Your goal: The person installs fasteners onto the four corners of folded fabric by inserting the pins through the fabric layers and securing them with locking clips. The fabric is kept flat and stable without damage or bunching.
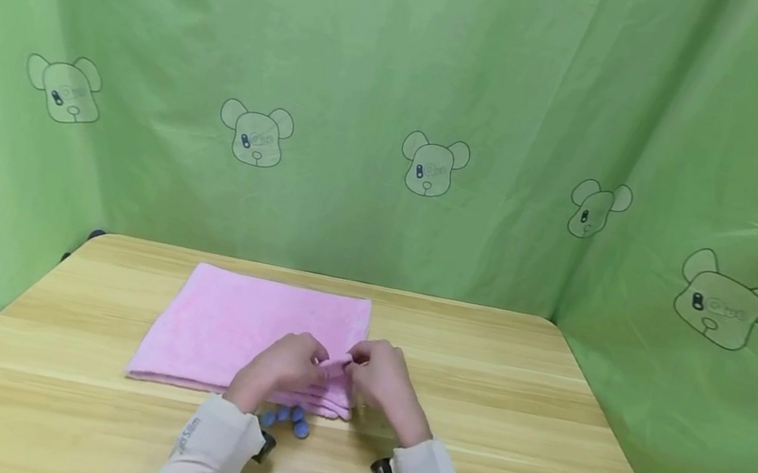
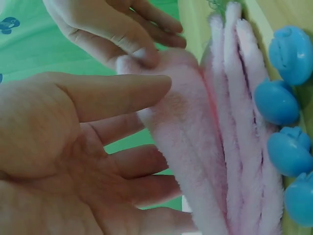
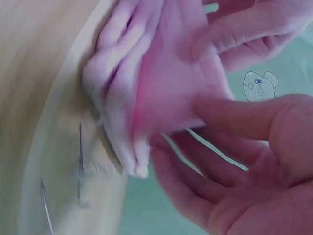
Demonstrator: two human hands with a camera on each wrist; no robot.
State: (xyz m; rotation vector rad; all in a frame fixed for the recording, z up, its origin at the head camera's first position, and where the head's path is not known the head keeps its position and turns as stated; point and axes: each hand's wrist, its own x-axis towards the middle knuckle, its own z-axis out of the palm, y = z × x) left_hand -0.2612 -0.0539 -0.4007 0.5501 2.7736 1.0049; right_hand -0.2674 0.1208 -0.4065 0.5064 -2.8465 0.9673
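A folded pink fleece blanket point(image 1: 249, 324) lies on the wooden table, its layered edge facing me. My left hand point(image 1: 291, 361) pinches a raised flap of the top layer between thumb and fingers, close to the blanket's near right corner. On the same flap, a little to the right, my right hand point(image 1: 387, 375) grips the corner. The left wrist view shows the flap point(image 2: 181, 122) lifted off the stacked layers. Beside those layers sit several small blue domed plastic pieces point(image 2: 289, 152), some with a clasp-like part on top.
Near the blanket corner, the right wrist view shows thin metal pins or wires point(image 3: 81, 147) with something clear around them, too blurred to name. The wooden table point(image 1: 505, 428) reaches back to a green curtain point(image 1: 368, 40) printed with bear heads, which also hangs at both sides.
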